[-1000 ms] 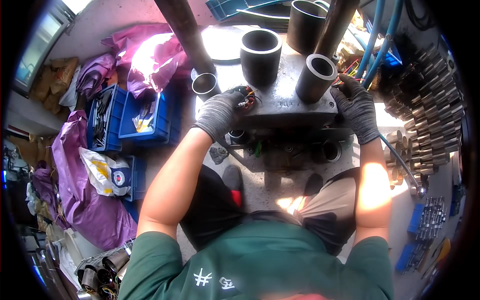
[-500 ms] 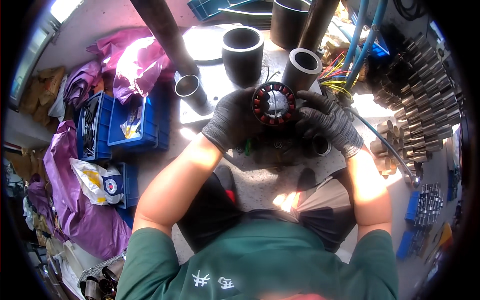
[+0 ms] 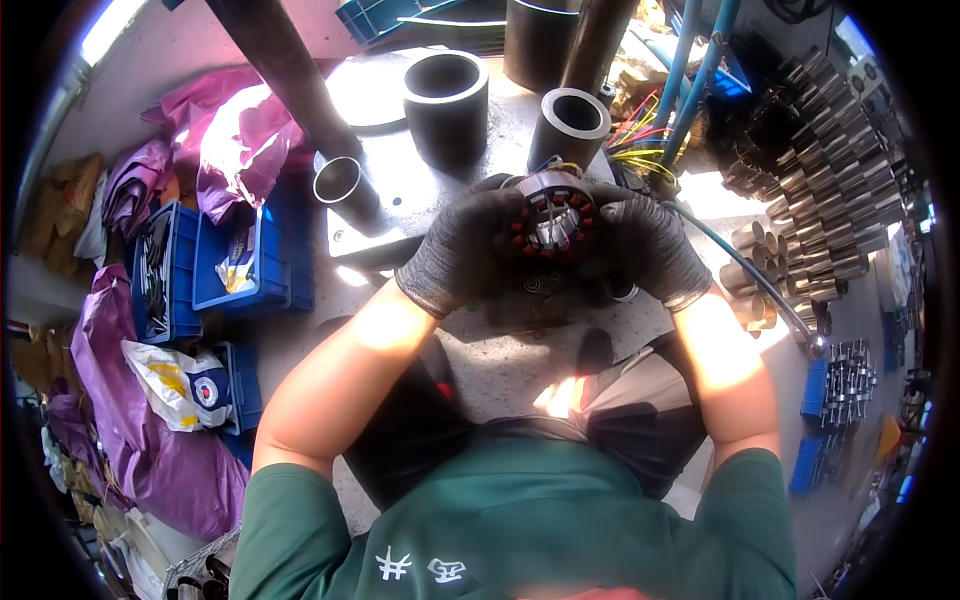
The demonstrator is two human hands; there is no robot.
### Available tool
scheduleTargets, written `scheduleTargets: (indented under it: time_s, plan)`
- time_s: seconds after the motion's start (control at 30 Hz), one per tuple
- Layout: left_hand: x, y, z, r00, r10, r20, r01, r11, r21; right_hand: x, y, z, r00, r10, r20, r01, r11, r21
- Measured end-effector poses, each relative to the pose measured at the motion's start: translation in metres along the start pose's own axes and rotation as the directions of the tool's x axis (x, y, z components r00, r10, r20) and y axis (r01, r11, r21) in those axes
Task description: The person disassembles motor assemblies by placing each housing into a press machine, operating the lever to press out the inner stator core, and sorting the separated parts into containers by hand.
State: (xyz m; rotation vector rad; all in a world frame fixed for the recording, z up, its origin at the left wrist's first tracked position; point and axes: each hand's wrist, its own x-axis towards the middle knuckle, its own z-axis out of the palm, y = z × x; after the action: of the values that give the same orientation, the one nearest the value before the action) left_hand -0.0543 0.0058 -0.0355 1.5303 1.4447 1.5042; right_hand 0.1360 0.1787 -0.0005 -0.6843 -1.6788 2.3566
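Between my two dark-gloved hands is a motor stator [image 3: 556, 183], a silvery ring with red-insulated slots round its dark inner face. It is tilted, so its outer wall and its open bore both show. My left hand [image 3: 458, 248] is closed on its left side, my right hand [image 3: 652, 246] on its right; some fingertips are lost in shadow. Thin wires [image 3: 553, 162] stick up from its far edge. Just beyond stand a thick-walled dark sleeve [image 3: 446, 130] and a smaller thick-walled sleeve [image 3: 556, 145], with a thin-walled tube [image 3: 352, 200] to the left.
A metal worktable [image 3: 400, 205] carries the sleeves, between two upright posts [image 3: 290, 80]. Blue bins [image 3: 210, 290] and purple sheeting [image 3: 150, 420] lie at left. At right are stacked metal tubes [image 3: 830, 200], a blue hose [image 3: 735, 255], coloured wires [image 3: 640, 150] and a rack of small metal parts [image 3: 850, 385].
The stator has tipped, from ring face toward me to showing its outer wall. My right hand has closed in on it. The whole view has shifted slightly.
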Motion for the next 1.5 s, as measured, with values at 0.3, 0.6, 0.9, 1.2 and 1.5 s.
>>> scheduleTargets:
  time_s: [0.3,0.6,0.9,1.2,1.5]
  plan:
    - [0.007,0.029,0.016,0.969,0.09,0.23,-0.111,0.991,0.079,-0.002,0.013,-0.012,0.944,0.104,0.314,-0.132,0.989,0.069]
    - [0.009,0.015,0.028,0.956,0.019,0.291,-0.082,0.975,0.207,-0.026,0.018,-0.086,0.998,-0.035,0.058,0.068,0.471,-0.879]
    - [0.004,0.021,0.009,0.97,0.008,0.245,-0.065,0.972,0.225,-0.27,-0.013,-0.24,0.768,-0.206,-0.607,-0.637,-0.146,-0.757]
    - [-0.007,0.026,0.015,0.944,-0.047,0.326,-0.022,0.978,0.208,-0.659,0.055,-0.236,-0.111,-0.223,-0.969,-0.953,0.302,0.04]
    - [-0.012,-0.021,0.025,0.884,-0.174,0.435,0.052,0.959,0.278,-0.731,0.298,-0.183,-0.005,0.317,-0.948,-0.999,-0.04,-0.008]
